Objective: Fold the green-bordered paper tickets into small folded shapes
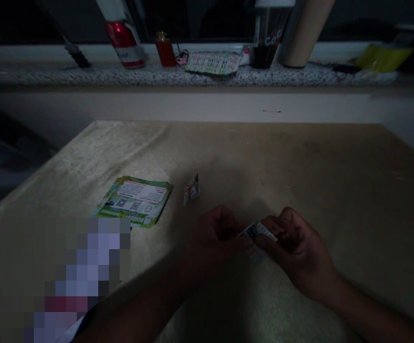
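Between my two hands is a small piece of folded printed paper (255,229), with white, dark and greenish parts. My left hand (219,233) pinches its left side, thumb and fingers pressed together. On the other side, my right hand (291,243) grips the paper with thumb and curled fingers. Part of the paper is hidden behind the fingertips. A little beyond my left hand stands a small folded paper shape (191,189), tilted on the table. Farther left lies a flat stack of green printed leaflets (135,201) with text and square codes.
The table (317,166) has a pale, shiny cover. A blurred-out patch (85,271) covers the lower left. On the stone sill (103,76) stand a red can (121,40), a red bottle (166,51), a cup of dark drink (266,40) and a beige cylinder (305,33).
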Action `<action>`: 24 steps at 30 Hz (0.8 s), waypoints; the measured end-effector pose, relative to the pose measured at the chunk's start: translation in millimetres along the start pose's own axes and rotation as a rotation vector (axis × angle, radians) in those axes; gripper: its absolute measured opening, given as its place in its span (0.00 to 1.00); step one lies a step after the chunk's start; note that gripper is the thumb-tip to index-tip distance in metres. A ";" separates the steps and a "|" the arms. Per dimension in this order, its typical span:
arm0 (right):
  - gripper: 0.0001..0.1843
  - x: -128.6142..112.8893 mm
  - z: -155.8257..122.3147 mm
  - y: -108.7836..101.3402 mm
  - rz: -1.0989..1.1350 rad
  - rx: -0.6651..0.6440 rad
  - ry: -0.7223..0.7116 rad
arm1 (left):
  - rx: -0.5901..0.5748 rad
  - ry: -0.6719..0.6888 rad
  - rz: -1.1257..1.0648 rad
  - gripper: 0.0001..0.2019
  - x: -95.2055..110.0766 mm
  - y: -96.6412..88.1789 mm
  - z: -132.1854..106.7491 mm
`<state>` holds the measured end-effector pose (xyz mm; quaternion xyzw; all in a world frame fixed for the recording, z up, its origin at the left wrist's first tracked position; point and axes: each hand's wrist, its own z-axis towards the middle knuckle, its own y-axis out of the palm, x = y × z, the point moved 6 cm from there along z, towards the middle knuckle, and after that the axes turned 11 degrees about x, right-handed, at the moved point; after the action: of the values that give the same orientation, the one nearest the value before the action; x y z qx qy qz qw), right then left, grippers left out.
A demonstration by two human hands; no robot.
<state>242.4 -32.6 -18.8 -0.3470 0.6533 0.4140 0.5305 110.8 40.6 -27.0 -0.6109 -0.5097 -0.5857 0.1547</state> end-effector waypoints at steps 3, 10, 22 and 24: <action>0.22 -1.0 1.1 -0.3 0.041 0.011 0.019 | -0.006 -0.008 -0.050 0.22 0.0 -0.6 0.5; 0.25 -3.3 2.4 0.7 0.060 0.016 0.045 | 0.049 -0.016 0.019 0.19 -4.1 -3.5 2.0; 0.23 -4.6 2.9 3.2 0.041 -0.015 0.020 | 0.014 -0.028 -0.036 0.22 -6.1 -7.2 3.5; 0.23 -3.0 3.9 1.3 0.055 -0.008 0.024 | 0.014 -0.020 -0.040 0.21 -5.9 -8.0 4.6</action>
<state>243.4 -28.4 -16.0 -0.3360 0.6672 0.4267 0.5098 108.2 45.1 -36.6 -0.6055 -0.5275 -0.5788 0.1421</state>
